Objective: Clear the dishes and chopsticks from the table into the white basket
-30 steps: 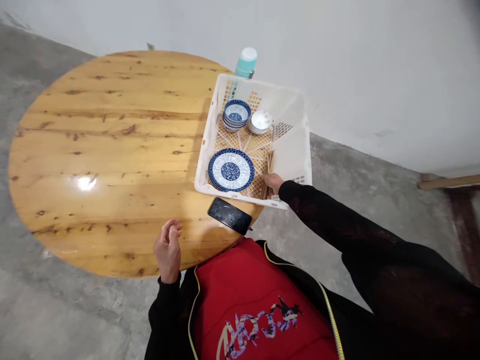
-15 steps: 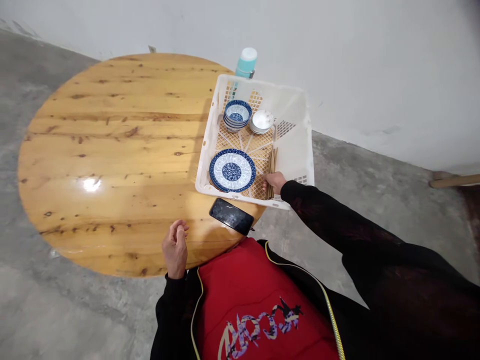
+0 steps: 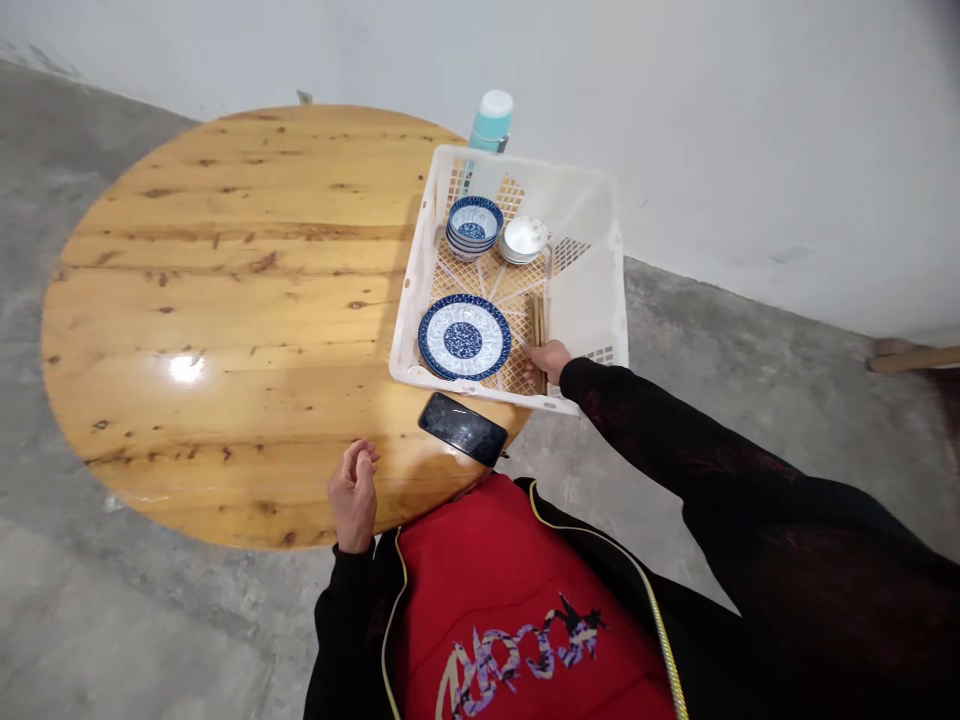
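The right hand (image 3: 549, 360) grasps the bundle of brown wooden chopsticks (image 3: 538, 322) inside the white plastic lattice basket (image 3: 592, 290), at 3 o'clock of the blue-patterned round plates (image 3: 464, 338). The left hand (image 3: 355, 492) rests loosely curled and empty on the round wooden table (image 3: 225, 290), at 8 o'clock of the black phone (image 3: 463, 428).

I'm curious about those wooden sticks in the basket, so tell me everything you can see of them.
The chopsticks are a small bundle of thin, light-brown sticks, seemingly wood or bamboo. They lie flat on the lattice floor of the white plastic basket, along its right side, beside the blue-patterned plates. The right hand grips their near ends.

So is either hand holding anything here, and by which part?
The right hand grips the chopsticks by their near ends, inside the basket. The left hand holds nothing.
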A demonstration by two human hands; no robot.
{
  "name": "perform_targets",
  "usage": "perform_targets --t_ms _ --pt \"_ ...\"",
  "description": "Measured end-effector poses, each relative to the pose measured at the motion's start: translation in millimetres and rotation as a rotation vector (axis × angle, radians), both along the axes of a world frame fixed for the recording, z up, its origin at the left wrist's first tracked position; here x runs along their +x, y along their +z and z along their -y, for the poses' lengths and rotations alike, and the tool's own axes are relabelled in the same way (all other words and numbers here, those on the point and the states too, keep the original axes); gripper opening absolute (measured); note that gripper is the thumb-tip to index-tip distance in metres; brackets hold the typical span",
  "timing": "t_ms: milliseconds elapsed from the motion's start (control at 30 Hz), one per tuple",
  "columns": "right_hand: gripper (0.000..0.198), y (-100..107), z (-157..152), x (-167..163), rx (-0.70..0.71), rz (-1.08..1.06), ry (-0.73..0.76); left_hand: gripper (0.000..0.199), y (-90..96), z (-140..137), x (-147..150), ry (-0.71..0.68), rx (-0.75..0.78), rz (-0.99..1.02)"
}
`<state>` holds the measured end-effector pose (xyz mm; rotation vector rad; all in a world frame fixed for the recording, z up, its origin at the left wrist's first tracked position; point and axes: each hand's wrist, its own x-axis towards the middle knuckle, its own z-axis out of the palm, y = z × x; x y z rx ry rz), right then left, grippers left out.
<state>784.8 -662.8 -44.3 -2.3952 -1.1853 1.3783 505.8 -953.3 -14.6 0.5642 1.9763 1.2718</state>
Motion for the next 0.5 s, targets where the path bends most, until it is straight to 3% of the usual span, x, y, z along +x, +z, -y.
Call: perform_targets --t_ms 267,500 --pt "0.034 3 -10 11 0.007 0.352 0.379 0.05 -2.8 6 -1 0.024 0.001 0.028" --pt "0.046 13 -8 6 -0.074 0.487 0.585 0.046 -1.9 5 -2 0.025 0.012 0.02"
